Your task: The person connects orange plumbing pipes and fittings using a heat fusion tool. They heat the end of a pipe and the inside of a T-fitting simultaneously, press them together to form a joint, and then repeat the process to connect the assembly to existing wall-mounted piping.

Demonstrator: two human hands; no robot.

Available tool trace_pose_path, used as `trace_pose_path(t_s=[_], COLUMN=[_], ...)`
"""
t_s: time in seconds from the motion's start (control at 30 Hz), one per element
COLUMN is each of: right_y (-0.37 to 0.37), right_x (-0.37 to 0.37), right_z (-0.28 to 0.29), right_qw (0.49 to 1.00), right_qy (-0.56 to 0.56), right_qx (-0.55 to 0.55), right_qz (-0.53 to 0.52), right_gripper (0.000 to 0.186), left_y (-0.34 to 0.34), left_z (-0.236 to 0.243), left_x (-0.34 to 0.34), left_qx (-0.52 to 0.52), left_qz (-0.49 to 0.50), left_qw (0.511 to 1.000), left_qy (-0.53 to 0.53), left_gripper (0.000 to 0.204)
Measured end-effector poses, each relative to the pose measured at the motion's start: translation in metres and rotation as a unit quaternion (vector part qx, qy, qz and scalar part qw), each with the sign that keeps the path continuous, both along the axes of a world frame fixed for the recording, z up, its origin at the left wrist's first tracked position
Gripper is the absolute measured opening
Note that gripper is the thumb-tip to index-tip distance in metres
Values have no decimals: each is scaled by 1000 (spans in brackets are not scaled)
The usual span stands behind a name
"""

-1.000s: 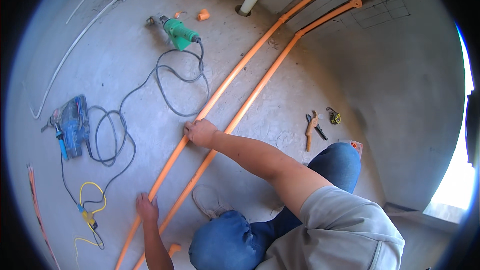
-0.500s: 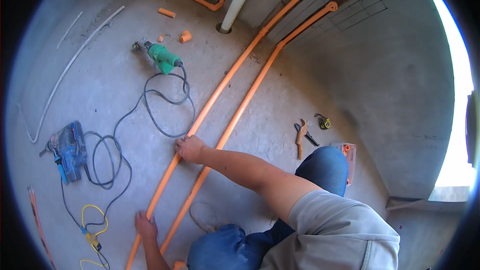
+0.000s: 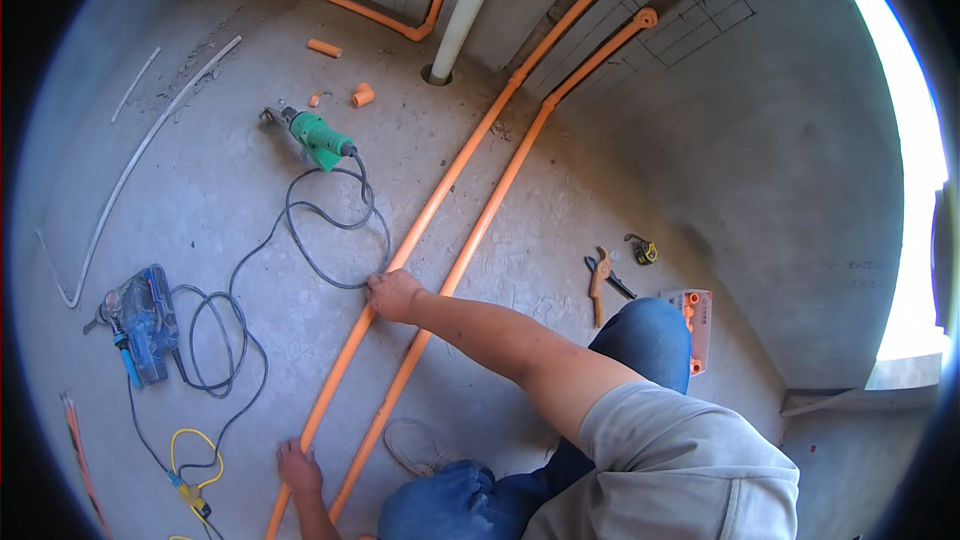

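Two long orange pipes run side by side along the concrete floor toward the far wall. My right hand (image 3: 396,296) is closed around the left-hand pipe (image 3: 433,205) about midway along its visible length. Nearer to me, my left hand (image 3: 300,467) is also closed on this pipe, its fingers partly hidden. The other pipe (image 3: 492,205) lies just to the right, passing under my right forearm, and neither hand grips it. At the wall both pipes bend and climb to round-ended fittings.
A green corded pipe welder (image 3: 318,140) and a blue rotary hammer (image 3: 150,325) lie left, their cables looping nearby. Loose orange fittings (image 3: 363,94) sit farther off. At right are a pipe cutter (image 3: 599,280), a tape measure (image 3: 645,250) and a box of fittings (image 3: 702,335).
The view has shifted slightly, so floor objects at left appear lower. Both hands stay on the same orange pipe, with little visible movement along it.
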State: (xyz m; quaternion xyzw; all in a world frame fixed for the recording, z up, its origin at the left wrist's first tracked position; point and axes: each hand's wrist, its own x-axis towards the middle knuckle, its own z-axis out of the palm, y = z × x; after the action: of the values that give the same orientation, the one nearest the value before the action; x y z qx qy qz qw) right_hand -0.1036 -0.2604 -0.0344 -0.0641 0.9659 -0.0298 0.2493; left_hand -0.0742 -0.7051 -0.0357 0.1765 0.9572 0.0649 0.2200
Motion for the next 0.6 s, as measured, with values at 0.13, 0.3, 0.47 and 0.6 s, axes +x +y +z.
trace_pose_path(t_s=[0.13,0.3,0.47,0.6], right_y=[-7,-4,-2,-5], right_x=[0,-3,0,11], right_z=[7,11,1,0], right_qw=[999,999,1000,999], right_qy=[-14,-30,-2,22], right_qx=[29,3,-12,-29], right_qz=[16,34,-9,-26], right_gripper=[25,23,25,27], left_y=[-3,-5,-5,-8], left_z=[0,-2,-5,-2], left_x=[3,5,2,2], left_qx=[-8,-27,-13,-10], left_qz=[5,-2,1,4], left_qw=[1000,1000,1000,1000], left_qy=[-3,1,-4,-18], left_gripper=[27,28,31,33])
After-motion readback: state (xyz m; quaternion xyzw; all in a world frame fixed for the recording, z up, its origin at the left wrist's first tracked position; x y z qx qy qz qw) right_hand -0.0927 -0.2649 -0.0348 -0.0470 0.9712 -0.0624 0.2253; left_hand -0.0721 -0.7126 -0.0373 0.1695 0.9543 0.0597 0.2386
